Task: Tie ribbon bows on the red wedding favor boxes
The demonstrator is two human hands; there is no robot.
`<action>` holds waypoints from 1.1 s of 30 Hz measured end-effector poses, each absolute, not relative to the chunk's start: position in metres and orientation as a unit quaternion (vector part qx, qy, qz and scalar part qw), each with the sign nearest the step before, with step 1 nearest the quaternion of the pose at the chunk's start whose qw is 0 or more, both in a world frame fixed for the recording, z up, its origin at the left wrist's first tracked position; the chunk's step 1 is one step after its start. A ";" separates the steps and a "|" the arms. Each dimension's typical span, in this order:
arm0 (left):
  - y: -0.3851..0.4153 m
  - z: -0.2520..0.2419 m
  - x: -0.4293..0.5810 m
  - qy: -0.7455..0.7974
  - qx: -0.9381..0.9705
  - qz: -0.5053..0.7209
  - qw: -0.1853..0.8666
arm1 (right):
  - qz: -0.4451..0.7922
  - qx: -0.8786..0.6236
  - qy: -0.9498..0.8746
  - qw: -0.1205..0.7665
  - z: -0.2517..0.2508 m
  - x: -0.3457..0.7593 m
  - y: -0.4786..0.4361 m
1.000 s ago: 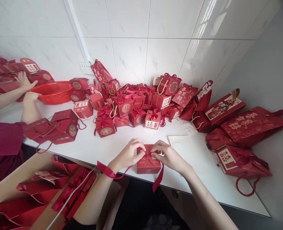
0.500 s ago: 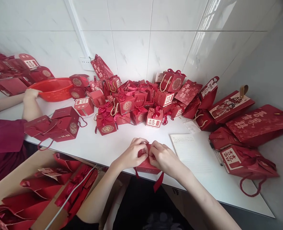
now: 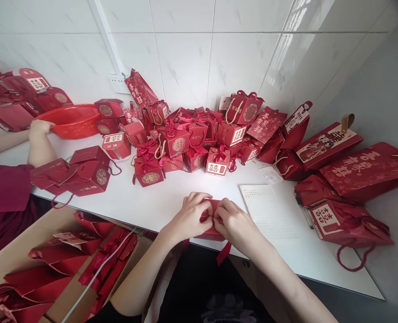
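A small red gift box (image 3: 212, 234) sits at the table's front edge, largely covered by my hands. My left hand (image 3: 192, 216) has its fingers curled and pinched at the top of the box. My right hand (image 3: 231, 219) pinches close beside it, the fingertips of both hands nearly meeting over the middle. Whatever small part lies between the fingertips is hidden. A dark red ribbon tail (image 3: 223, 254) hangs over the table edge under my right wrist.
Behind the hands, many red gift boxes (image 3: 178, 146) are heaped against the tiled wall. A notepad (image 3: 269, 215) lies right, near tall red bags (image 3: 363, 172). At left, a co-worker's hand (image 3: 42, 127) touches a red plastic basket (image 3: 76, 130). Below stands an open carton (image 3: 69, 298) of red packaging.
My fingertips have drawn closer together over the top of the box. The whole view has shifted slightly; the co-worker's hand stays by the basket.
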State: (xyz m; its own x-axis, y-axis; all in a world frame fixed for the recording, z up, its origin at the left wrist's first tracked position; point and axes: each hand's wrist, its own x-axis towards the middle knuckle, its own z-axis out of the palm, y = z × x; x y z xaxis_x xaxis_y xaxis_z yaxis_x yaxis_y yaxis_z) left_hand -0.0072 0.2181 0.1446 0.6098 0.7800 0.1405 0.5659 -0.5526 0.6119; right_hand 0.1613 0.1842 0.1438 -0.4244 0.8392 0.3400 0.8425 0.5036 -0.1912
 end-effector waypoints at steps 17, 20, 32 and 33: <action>0.221 0.135 -0.010 0.368 0.860 0.190 0.299 | -0.050 -0.543 -0.829 0.124 0.144 0.146 0.190; 0.221 0.134 -0.010 0.366 0.857 0.194 0.306 | -0.033 -0.544 -0.821 0.170 0.140 0.150 0.187; 0.219 0.135 -0.009 0.371 0.861 0.199 0.285 | 0.080 -0.543 -0.767 0.332 0.122 0.153 0.180; 0.219 0.136 -0.008 0.369 0.865 0.196 0.279 | 0.081 -0.543 -0.766 0.335 0.122 0.153 0.180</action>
State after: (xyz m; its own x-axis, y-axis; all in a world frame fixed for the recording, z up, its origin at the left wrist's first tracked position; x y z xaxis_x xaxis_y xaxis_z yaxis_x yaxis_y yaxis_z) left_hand -0.0084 0.2194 0.1364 0.6509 0.7477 0.1318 0.5291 -0.5712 0.6275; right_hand 0.1526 0.1801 0.1217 -0.1855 0.8857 0.4255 0.7774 0.3971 -0.4877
